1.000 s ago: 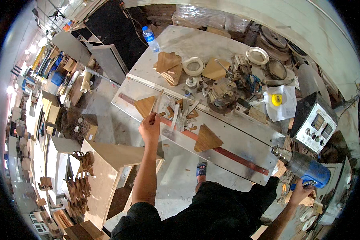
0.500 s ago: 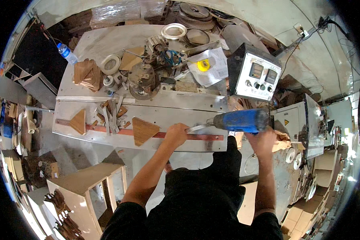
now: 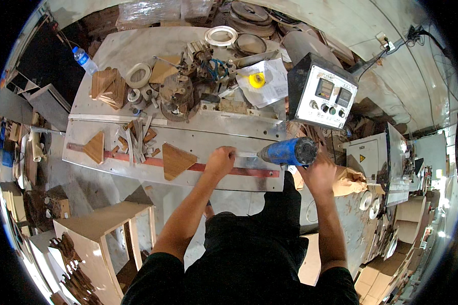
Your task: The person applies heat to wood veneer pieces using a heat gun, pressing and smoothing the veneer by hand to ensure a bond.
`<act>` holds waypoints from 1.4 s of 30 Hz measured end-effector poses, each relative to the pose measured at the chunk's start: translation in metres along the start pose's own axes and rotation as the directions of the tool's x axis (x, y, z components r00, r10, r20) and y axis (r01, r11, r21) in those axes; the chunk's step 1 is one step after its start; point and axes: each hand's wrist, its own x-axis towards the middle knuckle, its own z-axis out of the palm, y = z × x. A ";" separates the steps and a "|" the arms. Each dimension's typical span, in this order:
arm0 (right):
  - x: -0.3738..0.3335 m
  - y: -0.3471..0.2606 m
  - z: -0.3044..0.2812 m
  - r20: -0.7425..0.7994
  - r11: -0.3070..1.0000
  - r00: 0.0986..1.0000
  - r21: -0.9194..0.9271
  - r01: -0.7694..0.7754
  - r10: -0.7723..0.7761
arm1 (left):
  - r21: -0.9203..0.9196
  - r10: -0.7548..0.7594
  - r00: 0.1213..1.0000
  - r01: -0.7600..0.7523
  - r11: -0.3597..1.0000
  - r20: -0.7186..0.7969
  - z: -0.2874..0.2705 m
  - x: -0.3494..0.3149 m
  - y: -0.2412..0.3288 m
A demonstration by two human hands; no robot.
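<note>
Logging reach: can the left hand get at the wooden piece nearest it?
Probably: nothing visible stands between the left hand and the wooden piece, though that hand holds a pale strip.

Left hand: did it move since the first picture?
Yes, rightward along the red strip: the left hand went from beside the left wooden piece past the right wooden piece.
</note>
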 end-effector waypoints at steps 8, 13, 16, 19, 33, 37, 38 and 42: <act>0.003 0.014 0.003 -0.016 0.999 0.999 -0.031 0.032 -0.033 | -0.114 -0.094 0.996 0.093 0.989 -0.004 -0.002 -0.002 0.001; -0.001 0.021 0.012 0.056 0.999 0.998 -0.044 0.028 -0.026 | -0.040 -0.076 0.997 0.075 0.996 -0.025 -0.008 -0.004 0.006; -0.002 0.019 0.016 0.071 0.999 0.997 -0.050 0.009 -0.006 | -0.022 -0.060 0.997 0.059 0.998 -0.049 -0.004 -0.004 0.000; 0.002 0.010 0.015 0.081 0.999 0.997 -0.050 0.012 -0.008 | -0.010 -0.024 0.996 0.023 1.000 -0.081 0.000 -0.007 -0.007; 0.025 -0.022 0.026 0.105 0.997 0.993 0.067 0.047 -0.054 | -0.025 0.008 0.993 -0.011 1.000 -0.115 -0.001 -0.005 -0.008; 0.026 -0.024 0.025 0.110 0.996 0.992 0.066 0.061 -0.068 | -0.036 -0.004 0.994 0.001 0.999 -0.110 -0.003 -0.007 -0.004; 0.027 -0.025 0.024 0.112 0.996 0.992 0.064 0.058 -0.065 | -0.042 -0.008 0.994 0.003 0.999 -0.109 -0.003 -0.007 -0.004; 0.022 -0.021 0.025 0.123 0.996 0.992 0.084 0.028 -0.038 | -0.055 0.019 0.992 -0.026 0.998 -0.123 -0.001 -0.006 -0.007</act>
